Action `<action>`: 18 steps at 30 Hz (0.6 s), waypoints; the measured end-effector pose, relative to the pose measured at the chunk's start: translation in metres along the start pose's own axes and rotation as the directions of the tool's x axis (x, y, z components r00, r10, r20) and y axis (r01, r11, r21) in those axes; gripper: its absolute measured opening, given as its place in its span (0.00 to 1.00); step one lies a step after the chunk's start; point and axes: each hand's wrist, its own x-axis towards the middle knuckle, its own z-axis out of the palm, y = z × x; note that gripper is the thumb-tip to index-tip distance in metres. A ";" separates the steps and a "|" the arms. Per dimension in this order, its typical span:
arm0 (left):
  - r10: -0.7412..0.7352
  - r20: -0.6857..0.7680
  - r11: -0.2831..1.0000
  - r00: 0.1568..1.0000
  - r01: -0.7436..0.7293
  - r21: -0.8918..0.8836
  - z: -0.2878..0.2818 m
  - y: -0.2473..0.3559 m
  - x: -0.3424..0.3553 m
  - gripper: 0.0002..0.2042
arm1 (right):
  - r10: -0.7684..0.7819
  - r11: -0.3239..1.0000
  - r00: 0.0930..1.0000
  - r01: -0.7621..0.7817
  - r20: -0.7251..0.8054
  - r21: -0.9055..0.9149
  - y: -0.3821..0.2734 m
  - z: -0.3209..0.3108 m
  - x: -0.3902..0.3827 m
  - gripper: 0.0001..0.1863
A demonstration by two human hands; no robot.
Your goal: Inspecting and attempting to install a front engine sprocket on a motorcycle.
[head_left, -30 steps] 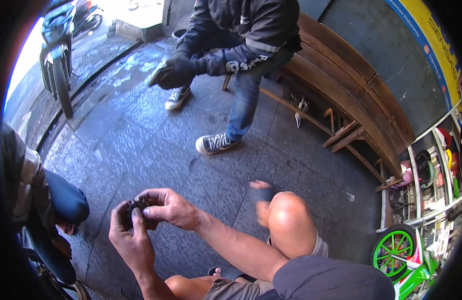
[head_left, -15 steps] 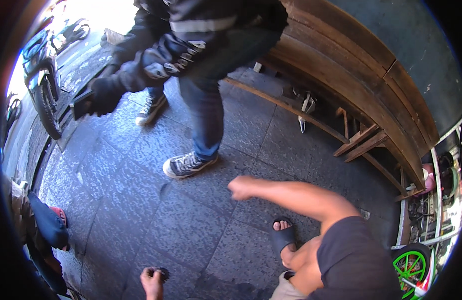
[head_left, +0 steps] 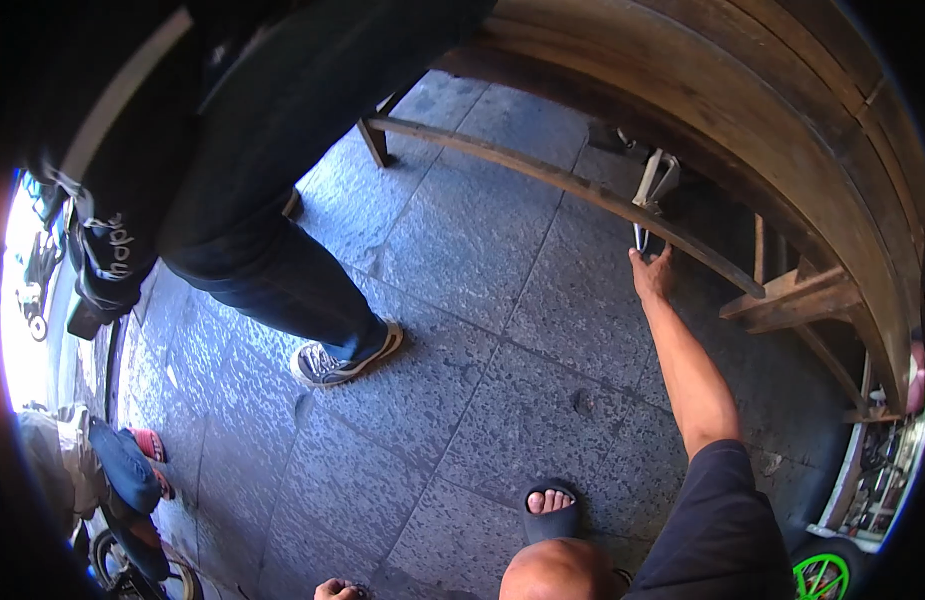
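My right hand (head_left: 654, 274) reaches out under the wooden bench, its thumb and fingers apart. It is at the lower tip of a silver metal part (head_left: 654, 185) with a narrow pointed end; whether the fingers touch it I cannot tell. At the lower edge my left hand (head_left: 332, 590) is partly cut off, its fingers curled around a small dark object (head_left: 359, 591) whose kind I cannot make out. My knee (head_left: 562, 570) and a foot in a black slide sandal (head_left: 552, 512) are below.
A wooden bench (head_left: 672, 60) with a low crossbar (head_left: 572, 183) curves along the upper right. Another person's leg in jeans and a sneaker (head_left: 347, 355) stands at left. A seated person (head_left: 122, 470) is at far left. A green-spoked wheel (head_left: 820, 577) stands lower right.
My right hand has moved up and right to the metal part, its fingers opening from a curled shape. My left hand sits lower in view. The other person appears farther left and closer.
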 end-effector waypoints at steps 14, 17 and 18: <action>-0.100 0.001 0.985 0.995 0.099 -0.140 0.067 -0.045 -0.053 0.08 | -0.350 0.934 0.888 0.306 0.297 0.187 -0.070 0.052 -0.193 0.42; 0.061 -0.025 0.992 0.998 -0.058 0.113 0.071 -0.040 -0.021 0.08 | -0.637 0.766 0.748 0.589 0.185 0.257 -0.099 0.034 -0.214 0.28; 0.074 -0.074 0.983 0.995 -0.060 0.173 0.074 -0.039 -0.013 0.09 | -0.604 0.790 0.737 0.504 0.303 0.350 -0.114 0.028 -0.232 0.28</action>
